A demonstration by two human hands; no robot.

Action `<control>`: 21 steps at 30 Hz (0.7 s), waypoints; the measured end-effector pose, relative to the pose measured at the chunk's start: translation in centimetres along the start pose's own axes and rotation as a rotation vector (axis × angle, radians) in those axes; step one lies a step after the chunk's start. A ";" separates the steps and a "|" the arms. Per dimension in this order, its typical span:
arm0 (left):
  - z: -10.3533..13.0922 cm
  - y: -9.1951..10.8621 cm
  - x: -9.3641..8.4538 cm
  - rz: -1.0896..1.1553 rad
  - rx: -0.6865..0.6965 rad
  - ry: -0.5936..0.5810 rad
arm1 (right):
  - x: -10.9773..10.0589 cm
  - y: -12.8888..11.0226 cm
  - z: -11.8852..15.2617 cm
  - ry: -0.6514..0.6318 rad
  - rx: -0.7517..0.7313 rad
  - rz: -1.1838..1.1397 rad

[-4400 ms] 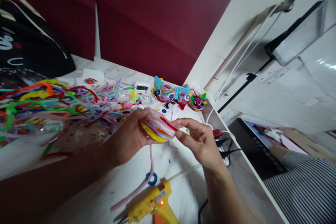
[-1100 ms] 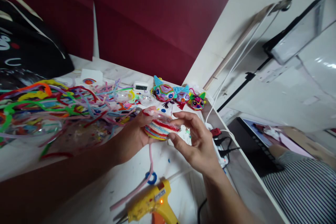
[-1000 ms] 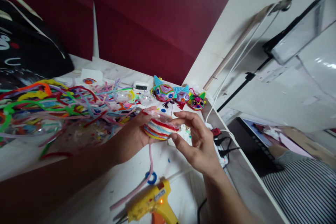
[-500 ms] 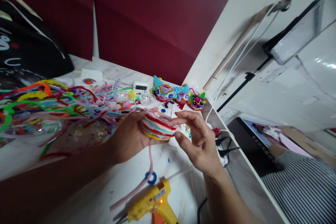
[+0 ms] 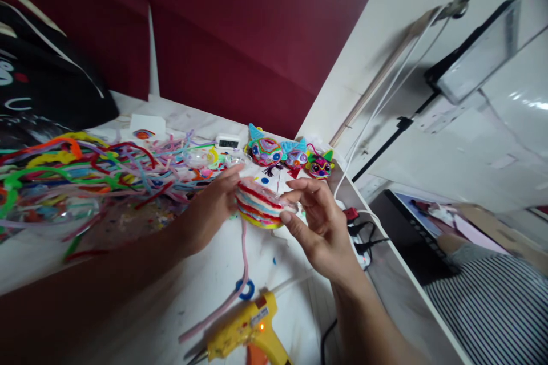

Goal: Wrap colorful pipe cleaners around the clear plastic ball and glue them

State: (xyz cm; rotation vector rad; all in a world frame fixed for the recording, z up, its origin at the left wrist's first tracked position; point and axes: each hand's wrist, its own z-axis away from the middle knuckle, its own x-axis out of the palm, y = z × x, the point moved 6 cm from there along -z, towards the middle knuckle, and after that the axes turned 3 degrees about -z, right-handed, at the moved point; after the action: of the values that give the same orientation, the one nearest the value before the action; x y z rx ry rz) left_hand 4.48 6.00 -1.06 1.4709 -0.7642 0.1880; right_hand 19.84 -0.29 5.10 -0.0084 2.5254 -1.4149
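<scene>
A rounded clear plastic piece wound with striped pipe cleaners in red, white, blue and yellow is held above the white work surface. My right hand pinches its right edge between thumb and fingers. At its left side my left hand has its fingers stretched out, apart from it or barely touching. A pink pipe cleaner trails below; whether it joins the piece I cannot tell. Under the hands lie a blue ring and a yellow glue gun with its orange light lit.
Loose coloured pipe cleaners are heaped at the left. Several finished animal-face ornaments stand at the back, beside a small digital display. A power strip with plugs sits at the right edge. A person's striped garment shows beyond.
My left hand has loosened from the striped piece, its fingers straightening at the left side. My right hand now pinches the piece's right edge.
</scene>
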 end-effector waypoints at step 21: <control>2.3 4.9 -0.2 -1.065 0.237 0.025 | -0.5 -0.6 -0.5 0.003 -0.135 0.461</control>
State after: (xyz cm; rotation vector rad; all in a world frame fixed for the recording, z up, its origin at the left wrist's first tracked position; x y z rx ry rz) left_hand 0.86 4.58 2.67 1.9071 0.1377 -0.5285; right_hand 20.16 -0.14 6.00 0.5158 2.4061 -1.0601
